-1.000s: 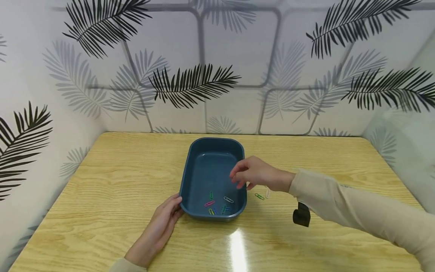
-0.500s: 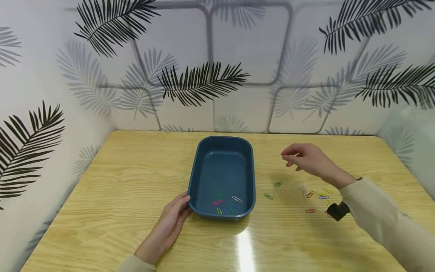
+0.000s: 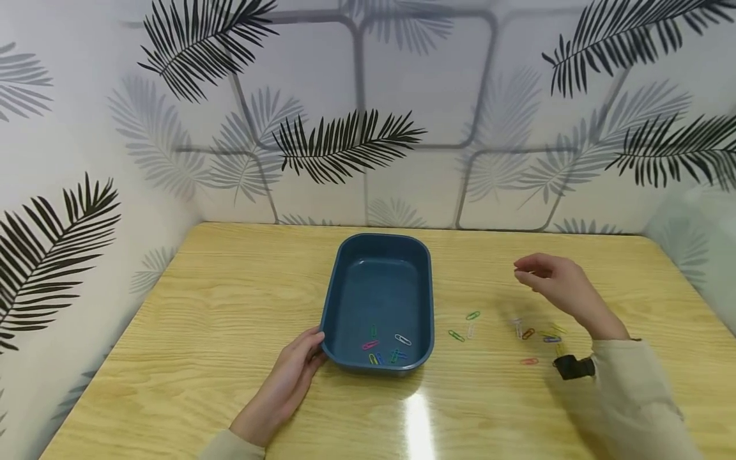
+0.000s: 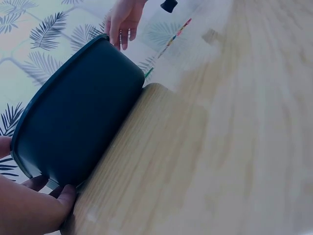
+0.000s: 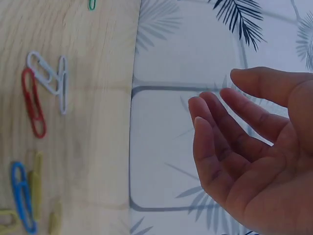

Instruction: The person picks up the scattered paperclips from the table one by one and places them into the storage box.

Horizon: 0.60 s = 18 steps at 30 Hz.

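Observation:
A dark blue tray (image 3: pixel 376 291) lies on the table, several coloured paper clips at its near end, among them a white paper clip (image 3: pixel 402 340) and a pink paper clip (image 3: pixel 370 345). My left hand (image 3: pixel 290 377) grips the tray's near left corner, thumb at the rim and fingers low on the wall in the left wrist view. Raised over the table's right side, my right hand (image 3: pixel 563 287) is loosely curved. Its thumb and fingertips stand apart with nothing between them in the right wrist view. Loose paper clips lie below it, including a red paper clip (image 5: pixel 33 103) and a blue paper clip (image 5: pixel 23 196).
Between the tray and the right-hand group lie two green paper clips, one of them a near green paper clip (image 3: pixel 456 335), and a white one. A black strap (image 3: pixel 574 367) hangs at the right wrist. A leaf-patterned wall (image 3: pixel 402 185) borders the wooden table (image 3: pixel 241 287).
My right hand has moved from over the tray's right edge to the right, above the loose clips. The left hand keeps its hold on the tray. The head view has shifted slightly.

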Each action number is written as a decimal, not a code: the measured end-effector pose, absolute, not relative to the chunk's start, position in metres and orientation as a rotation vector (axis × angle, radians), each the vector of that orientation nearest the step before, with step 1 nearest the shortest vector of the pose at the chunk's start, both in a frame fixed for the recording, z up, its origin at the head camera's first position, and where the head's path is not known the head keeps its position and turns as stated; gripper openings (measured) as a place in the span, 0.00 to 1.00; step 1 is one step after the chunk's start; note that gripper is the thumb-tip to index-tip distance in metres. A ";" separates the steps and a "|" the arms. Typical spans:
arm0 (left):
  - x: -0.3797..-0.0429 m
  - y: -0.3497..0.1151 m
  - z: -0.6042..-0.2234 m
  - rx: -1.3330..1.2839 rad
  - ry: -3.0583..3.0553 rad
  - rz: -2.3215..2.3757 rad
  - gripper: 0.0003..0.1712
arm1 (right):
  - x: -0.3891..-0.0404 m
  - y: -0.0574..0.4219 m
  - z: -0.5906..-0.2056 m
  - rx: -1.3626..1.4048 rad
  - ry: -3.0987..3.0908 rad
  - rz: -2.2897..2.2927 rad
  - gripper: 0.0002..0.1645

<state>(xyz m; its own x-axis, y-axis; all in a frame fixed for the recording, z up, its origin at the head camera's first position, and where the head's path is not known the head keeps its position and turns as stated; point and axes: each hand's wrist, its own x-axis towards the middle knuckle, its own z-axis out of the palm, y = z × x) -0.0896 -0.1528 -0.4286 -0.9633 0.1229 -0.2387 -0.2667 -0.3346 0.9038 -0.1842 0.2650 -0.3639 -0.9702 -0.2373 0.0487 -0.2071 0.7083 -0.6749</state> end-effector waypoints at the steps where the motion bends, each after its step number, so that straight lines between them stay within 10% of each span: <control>1: -0.090 -0.152 -0.429 -0.185 1.647 2.383 0.26 | -0.184 0.267 -0.366 -0.367 2.865 -1.130 0.25; 18: -0.091 -0.152 -0.427 -0.176 1.667 2.367 0.27 | -0.187 0.309 -0.383 -0.351 2.865 -0.975 0.20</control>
